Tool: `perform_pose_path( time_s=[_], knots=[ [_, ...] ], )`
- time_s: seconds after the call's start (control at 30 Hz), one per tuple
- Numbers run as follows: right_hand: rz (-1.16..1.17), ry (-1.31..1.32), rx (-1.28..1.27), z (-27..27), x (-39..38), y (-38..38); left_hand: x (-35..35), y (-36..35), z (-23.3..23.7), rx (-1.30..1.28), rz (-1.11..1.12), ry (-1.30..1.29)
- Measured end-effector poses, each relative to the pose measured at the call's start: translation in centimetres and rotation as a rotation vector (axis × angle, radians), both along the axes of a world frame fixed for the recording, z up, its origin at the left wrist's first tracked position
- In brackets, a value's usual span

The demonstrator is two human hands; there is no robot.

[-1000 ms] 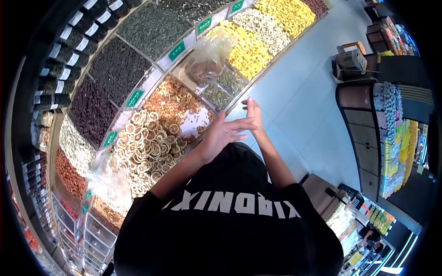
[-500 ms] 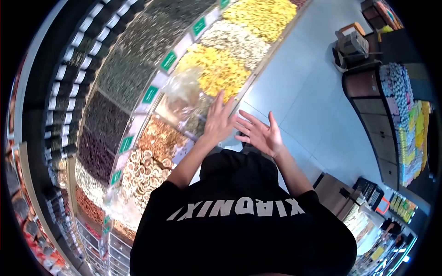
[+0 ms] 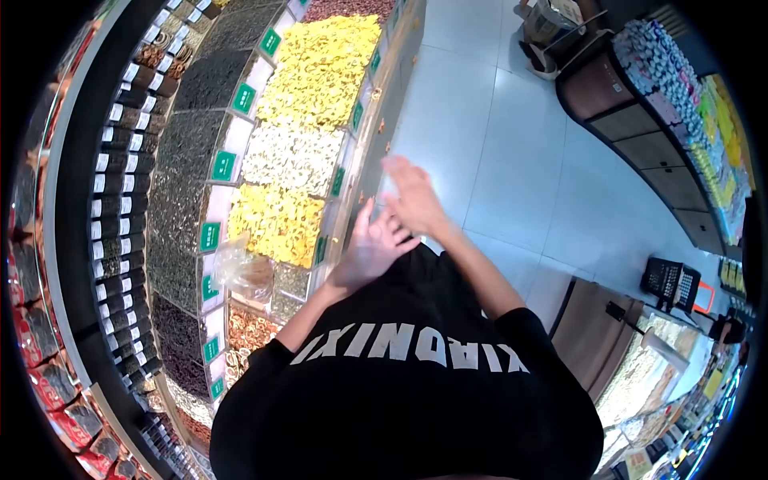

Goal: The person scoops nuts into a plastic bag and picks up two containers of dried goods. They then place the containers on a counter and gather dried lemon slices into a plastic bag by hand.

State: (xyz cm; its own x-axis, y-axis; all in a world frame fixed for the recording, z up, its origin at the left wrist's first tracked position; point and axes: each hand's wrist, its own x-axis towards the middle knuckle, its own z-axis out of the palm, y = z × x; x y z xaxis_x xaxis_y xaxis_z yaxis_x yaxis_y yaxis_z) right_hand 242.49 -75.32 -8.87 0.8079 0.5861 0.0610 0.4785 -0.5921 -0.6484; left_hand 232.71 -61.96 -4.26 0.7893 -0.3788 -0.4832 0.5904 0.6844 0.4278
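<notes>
My left hand [image 3: 374,245] is beside the front edge of a bulk display, palm turned up and fingers apart, slightly curled. Close by on its right is my right hand [image 3: 414,202], fingers stretched out and smeared by motion; its fingertips point toward the wooden ledge [image 3: 366,144] of the display. Both hands hold nothing. Nearest to the left hand are a bin of yellow dried pieces [image 3: 276,224] and a clear plastic bag [image 3: 242,270] lying over the bin below it. Pale cream pieces [image 3: 292,160] fill the bin beyond.
Dark dried goods [image 3: 188,160] lie in bins to the left, with green labels [image 3: 224,166] between the rows. Shelves of labelled jars [image 3: 120,208] run farther left. Pale tiled floor [image 3: 512,160] spreads to the right, bordered by a curved counter [image 3: 640,136] and a black basket [image 3: 670,284].
The view has turned, so the bins stand more upright and farther left. My hands have come closer together; the right has swung up and the left has turned palm up.
</notes>
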Motion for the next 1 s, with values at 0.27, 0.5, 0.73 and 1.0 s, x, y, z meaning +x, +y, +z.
perform_pose_path(
  time_s=[0.27,0.5,0.73,1.0],
  knots=[
    [-0.028,1.034,0.731,-9.6,11.3,1.7,14.8,-3.6,3.1,1.236,0.122,-0.745],
    [0.24,1.364,1.513,-5.2,21.5,2.8,29.4,-3.3,-4.9,1.835,-0.055,-1.0],
    [0.044,1.636,1.258,5.2,39.4,-8.6,46.2,2.1,-11.7,1.173,-0.223,-0.555],
    [-0.155,0.078,0.58,0.6,51.1,-8.8,60.6,-11.7,-12.0,-0.321,-0.193,0.091]
  ],
)
